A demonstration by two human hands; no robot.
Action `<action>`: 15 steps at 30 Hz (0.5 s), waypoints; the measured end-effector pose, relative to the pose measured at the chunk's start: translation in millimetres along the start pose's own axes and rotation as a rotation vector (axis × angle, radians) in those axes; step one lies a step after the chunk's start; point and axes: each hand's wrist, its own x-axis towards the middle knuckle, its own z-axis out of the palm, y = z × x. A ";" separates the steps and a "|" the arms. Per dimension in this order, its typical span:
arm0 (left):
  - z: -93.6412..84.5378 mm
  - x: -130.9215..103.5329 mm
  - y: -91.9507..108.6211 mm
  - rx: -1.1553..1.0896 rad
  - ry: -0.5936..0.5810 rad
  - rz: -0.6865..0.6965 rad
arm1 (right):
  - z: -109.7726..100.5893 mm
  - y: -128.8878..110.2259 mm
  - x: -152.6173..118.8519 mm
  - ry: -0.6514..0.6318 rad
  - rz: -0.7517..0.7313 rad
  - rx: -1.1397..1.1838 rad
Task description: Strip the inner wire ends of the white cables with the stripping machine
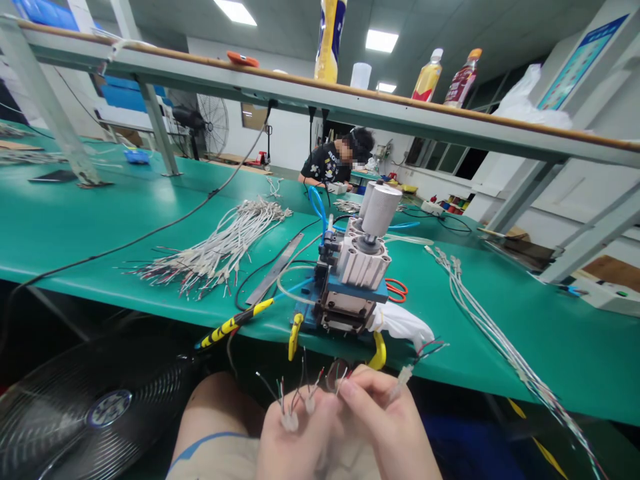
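Off the front edge of the smooth green desk [100, 215]: thin plastic-sleeved wires [291, 421], pinched in left hand [295, 443] and right hand [390, 423]. At that edge: blocky metal machine [361, 263]. Fan label [109, 408]: illegible.

Left hand [295, 440], right hand [387, 417] cut by bottom edge. Pinched wire ends [341, 382] too small to tell. Tall bottle [330, 40] cropped above.

A metal press [357, 267] blocks the way ahead of the right hand [393, 420]; bare green table [430, 293] separates white cloth [405, 322] from white cables [487, 325].
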 end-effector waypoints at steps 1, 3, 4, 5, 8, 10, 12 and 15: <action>0.2 -0.5 0.6 -0.008 0.009 -0.008 | 0.3 -0.5 -0.4 0.000 -0.003 0.001; 0.6 -1.3 0.7 -0.025 0.022 -0.021 | 0.9 -1.2 -1.1 0.003 -0.002 0.004; 0.6 -1.2 -0.1 -0.030 0.024 -0.021 | 1.2 -1.2 -1.3 0.001 0.005 0.011; 0.2 -0.7 -1.9 -0.028 0.021 -0.015 | 1.4 -1.1 -1.3 -0.004 0.017 0.023; -3.8 3.2 -12.8 0.012 0.001 0.014 | 1.3 -0.4 -0.9 -0.007 0.065 0.055; -8.2 7.0 -22.0 0.052 -0.010 0.027 | 0.5 -0.6 -0.8 0.004 0.095 0.053; -12.9 10.3 -28.4 0.079 -0.032 0.027 | -0.3 -1.5 -1.1 0.008 0.124 0.039; -18.2 12.6 -28.1 0.134 -0.123 0.033 | -1.1 -3.2 -2.3 0.003 0.143 0.027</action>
